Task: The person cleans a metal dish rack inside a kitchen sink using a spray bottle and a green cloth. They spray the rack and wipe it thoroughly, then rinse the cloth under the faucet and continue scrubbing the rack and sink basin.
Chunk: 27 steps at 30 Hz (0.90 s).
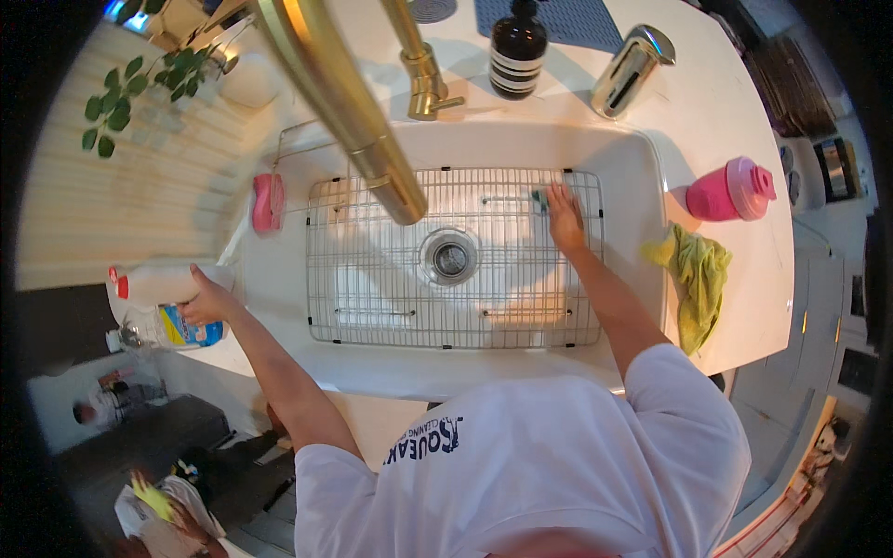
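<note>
A white bottle with a red cap (153, 284) is in the grip of my left hand (211, 298), at the counter left of the sink. Right beside it, touching my fingers, is a clear bottle with a blue and yellow label (185, 326). My right hand (566, 217) presses a green scrubbing pad (538, 200) onto the far right part of a metal wire sink grid (391, 293); the hand hides most of the pad. Beneath the grid, a round drain (450, 258) shows in the white sink (628, 160).
A brass faucet (377, 157) hangs over the sink. Around the rim are a pink sponge (268, 202), a brown pump bottle (518, 52), a metallic dispenser (628, 73), a pink shaker cup (729, 190) and a green cloth (694, 286). People (167, 513) are at lower left.
</note>
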### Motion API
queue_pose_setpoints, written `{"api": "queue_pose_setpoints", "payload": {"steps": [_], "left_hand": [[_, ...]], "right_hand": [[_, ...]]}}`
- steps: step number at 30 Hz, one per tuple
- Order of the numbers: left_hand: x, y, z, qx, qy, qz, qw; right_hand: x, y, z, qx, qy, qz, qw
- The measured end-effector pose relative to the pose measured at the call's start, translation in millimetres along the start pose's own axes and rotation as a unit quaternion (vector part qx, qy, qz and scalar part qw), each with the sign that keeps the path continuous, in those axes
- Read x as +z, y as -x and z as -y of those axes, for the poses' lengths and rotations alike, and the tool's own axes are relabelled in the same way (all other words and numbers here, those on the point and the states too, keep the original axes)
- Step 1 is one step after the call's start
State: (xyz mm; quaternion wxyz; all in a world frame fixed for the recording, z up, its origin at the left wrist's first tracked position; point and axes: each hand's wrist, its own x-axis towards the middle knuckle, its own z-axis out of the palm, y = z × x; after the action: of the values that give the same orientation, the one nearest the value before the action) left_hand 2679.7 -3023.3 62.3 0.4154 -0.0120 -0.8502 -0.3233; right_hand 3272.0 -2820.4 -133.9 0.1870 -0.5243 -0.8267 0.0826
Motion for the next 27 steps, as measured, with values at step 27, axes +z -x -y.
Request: {"api": "queue_pose_setpoints", "payload": {"steps": [27], "left_hand": [[-186.6,184.3,-103.8,0.585,0.148,0.656,0.452]], "right_hand": [[-66.8,92.3,56.0,0.253,-0.406,0.338,0.811]]}}
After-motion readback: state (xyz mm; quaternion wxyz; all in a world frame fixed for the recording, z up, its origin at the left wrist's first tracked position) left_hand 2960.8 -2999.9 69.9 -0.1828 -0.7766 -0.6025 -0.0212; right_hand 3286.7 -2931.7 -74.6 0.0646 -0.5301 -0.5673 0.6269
